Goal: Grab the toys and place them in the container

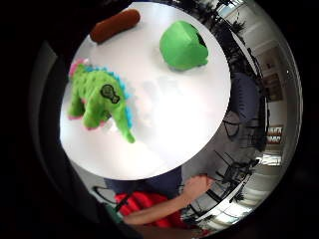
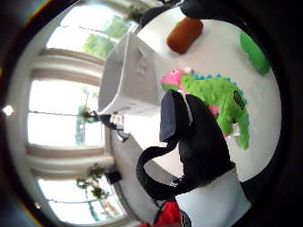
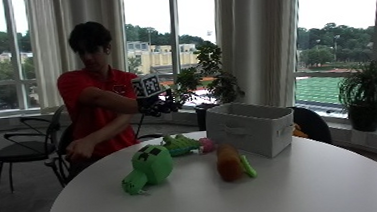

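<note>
1. From the outside view I see the gloved right hand (image 3: pixel 156 106) raised in the air, above the near edge of the round white table (image 3: pixel 327 186) and touching nothing.
2. Grip state: in the thumb side palm view 1 gloved finger (image 2: pixel 192 127) reaches out straight and holds nothing. I read the hand as relaxed and empty; the remaining fingers are not clear to me.
3. The green dinosaur toy (image 3: pixel 178 145), with pink and blue trim, lies on the table below the hand and is the toy nearest to it. In the little finger side palm view the dinosaur (image 1: pixel 99 99) lies on its side on the white surface.
4. The green blocky-faced plush (image 3: pixel 147 168) lies on the table below the hand and farther out toward the table's middle, just beside the dinosaur.
5. The brown plush (image 3: pixel 228 164) lies farther from the hand, past the dinosaur, just in front of the container.
6. A thin green piece (image 3: pixel 247 166) lies against the brown plush on its far side from the hand; I cannot tell whether it is a separate toy.
7. The white fabric container (image 3: pixel 248 128) stands upright on the table, beyond the dinosaur from the hand. I cannot see its inside.
8. The person's bare hand (image 3: pixel 78 150) is down by the table edge, well apart from the toys.
</note>
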Demonstrator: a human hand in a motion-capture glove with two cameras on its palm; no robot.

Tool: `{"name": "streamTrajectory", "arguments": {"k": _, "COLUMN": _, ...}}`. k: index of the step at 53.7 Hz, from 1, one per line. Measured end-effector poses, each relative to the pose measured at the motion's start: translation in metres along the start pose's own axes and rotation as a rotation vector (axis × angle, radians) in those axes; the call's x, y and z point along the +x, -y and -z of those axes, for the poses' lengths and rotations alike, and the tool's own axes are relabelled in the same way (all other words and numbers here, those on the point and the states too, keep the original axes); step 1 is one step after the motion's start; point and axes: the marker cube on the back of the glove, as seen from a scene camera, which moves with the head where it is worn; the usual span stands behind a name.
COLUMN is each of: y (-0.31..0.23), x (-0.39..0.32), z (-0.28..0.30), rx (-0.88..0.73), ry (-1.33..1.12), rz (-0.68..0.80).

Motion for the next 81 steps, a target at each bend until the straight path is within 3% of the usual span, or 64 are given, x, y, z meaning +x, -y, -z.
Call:
{"name": "streamTrajectory", "arguments": {"k": 28, "y": 0.012, "x": 0.006, "z": 0.007, "rx": 0.017, "ry": -0.023, "rz": 0.057}}
{"name": "streamTrajectory", "arguments": {"k": 39, "y": 0.037, "x": -0.002, "z": -0.029, "rx": -0.167, "ry": -0.036, "rz": 0.128}}
{"name": "streamTrajectory", "arguments": {"k": 45, "y": 0.042, "x": -0.008, "z": -0.058, "rx": -0.180, "ry": -0.049, "rz": 0.150}}
{"name": "streamTrajectory", "arguments": {"k": 61, "y": 0.044, "x": -0.006, "z": -0.135, "rx": -0.411, "ry": -0.142, "rz": 0.060}}
{"name": "streamTrajectory", "arguments": {"k": 73, "y": 0.033, "x": -0.010, "z": -0.141, "rx": -0.475, "ry": -0.258, "rz": 0.137}}
{"name": "streamTrajectory", "arguments": {"k": 81, "y": 0.028, "x": -0.012, "z": -0.138, "rx": -0.502, "ry": -0.207, "rz": 0.164}}
